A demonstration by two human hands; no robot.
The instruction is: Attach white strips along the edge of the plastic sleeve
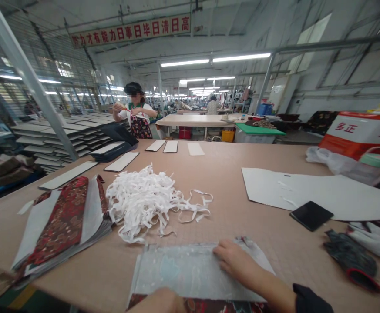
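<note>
A thin greyish-white sheet (190,269), wrinkled and slightly see-through, lies at the table's near edge. Red and dark patterned fabric (206,305) shows along its lower edge. My right hand (233,261) rests on the sheet's upper right part, fingers a little bent against it and no object visible in them. At the bottom edge of the picture, my left hand (162,301) is blurred over the sheet's lower left, its fingers hidden. Just beyond the sheet sits a tangled heap of white ribbon strips (140,195). To the left lies a stack of patterned fabric pieces (62,221).
White boards (122,161) lie along the table's far left. Right of me are a large white board (314,191), a black tablet (311,215), a dark glove-like item (349,256) and a red-and-white box (356,134). Another person (137,108) stands beyond the table.
</note>
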